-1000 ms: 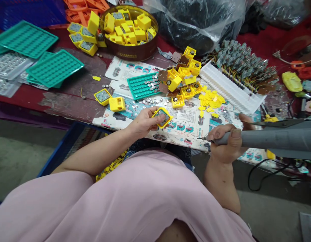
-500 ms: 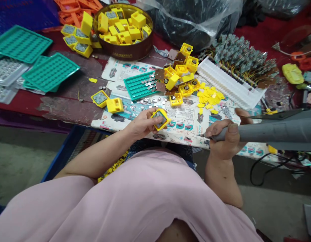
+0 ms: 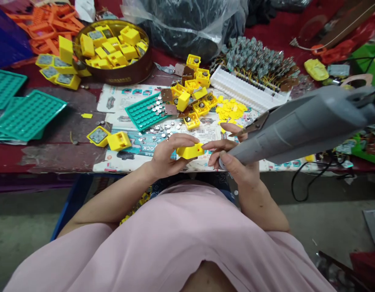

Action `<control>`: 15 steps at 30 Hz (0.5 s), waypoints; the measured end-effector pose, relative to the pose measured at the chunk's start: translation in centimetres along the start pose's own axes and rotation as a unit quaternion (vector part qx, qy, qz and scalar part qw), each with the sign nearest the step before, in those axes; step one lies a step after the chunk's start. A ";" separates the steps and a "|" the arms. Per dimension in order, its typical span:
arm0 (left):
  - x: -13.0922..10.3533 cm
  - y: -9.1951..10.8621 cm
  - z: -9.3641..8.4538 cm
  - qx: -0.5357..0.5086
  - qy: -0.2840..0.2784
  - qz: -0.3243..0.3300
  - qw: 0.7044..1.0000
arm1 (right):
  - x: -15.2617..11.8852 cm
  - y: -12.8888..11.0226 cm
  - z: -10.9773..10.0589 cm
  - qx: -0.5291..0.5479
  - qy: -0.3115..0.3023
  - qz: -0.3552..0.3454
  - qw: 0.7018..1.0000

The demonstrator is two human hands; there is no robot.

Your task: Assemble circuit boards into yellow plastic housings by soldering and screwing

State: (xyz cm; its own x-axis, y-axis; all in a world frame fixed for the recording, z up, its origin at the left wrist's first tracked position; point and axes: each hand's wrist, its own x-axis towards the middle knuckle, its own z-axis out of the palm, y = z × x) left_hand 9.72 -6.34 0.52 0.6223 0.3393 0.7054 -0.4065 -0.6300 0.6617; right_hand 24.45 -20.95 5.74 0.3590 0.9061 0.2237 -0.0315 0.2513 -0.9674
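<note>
Above the front edge of the table, my left hand point(image 3: 167, 156) is closed on a small yellow plastic housing point(image 3: 190, 151), its side now facing me. My right hand point(image 3: 240, 164) is wrapped round a grey electric screwdriver point(image 3: 284, 129), whose body slants up to the right. The tool's front end points at the housing, but its tip is hidden by my fingers. My right fingertips are close to the housing's right end; whether they touch it I cannot tell. Two more yellow housings, one with a grey face point(image 3: 98, 136) and one turned over point(image 3: 119, 141), lie left of my hands.
Beyond my hands are a green tray point(image 3: 141, 117) with button cells, open yellow housings point(image 3: 200, 108) and loose yellow pieces point(image 3: 231, 109). A round tin point(image 3: 120, 76) holds yellow housings. A white rack point(image 3: 245, 91) carries wired grey parts. A black cable point(image 3: 293, 182) hangs at the right edge.
My right hand has brought the electric screwdriver leftward, close to the housing. My left hand has turned the housing so its grey face no longer shows. The view has shifted to the right.
</note>
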 end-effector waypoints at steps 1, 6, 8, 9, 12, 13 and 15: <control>0.3 -0.1 -0.1 0.032 0.002 0.033 0.999 | -0.1 0.0 0.0 -0.004 0.004 -0.004 1.000; 1.5 -0.3 -0.5 0.184 -0.006 0.177 0.967 | -0.7 0.1 -0.2 -0.020 0.011 -0.001 1.000; 1.8 -0.3 -0.7 0.225 -0.012 0.211 0.951 | -0.8 0.1 -0.2 -0.033 0.013 0.010 0.999; 1.9 -0.3 -0.7 0.239 -0.015 0.223 0.945 | -0.9 0.2 -0.2 -0.039 0.011 0.013 0.999; 2.2 -0.1 -0.8 0.269 -0.022 0.247 0.931 | -0.8 0.2 -0.1 -0.052 -0.008 0.006 0.999; 2.3 -0.1 -0.8 0.278 -0.024 0.254 0.926 | -0.8 0.2 -0.1 -0.054 -0.014 0.001 0.998; 2.6 0.1 -0.9 0.293 -0.031 0.267 0.918 | -0.7 0.3 -0.1 -0.053 -0.010 -0.005 0.999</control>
State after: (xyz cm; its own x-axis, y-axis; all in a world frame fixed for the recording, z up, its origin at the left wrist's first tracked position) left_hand 10.73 -4.94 2.70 0.4830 -0.1568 0.8615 -0.2476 -0.9681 -0.0374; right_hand 24.27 -21.50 5.35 0.3409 0.9101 0.2356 0.0716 0.2247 -0.9718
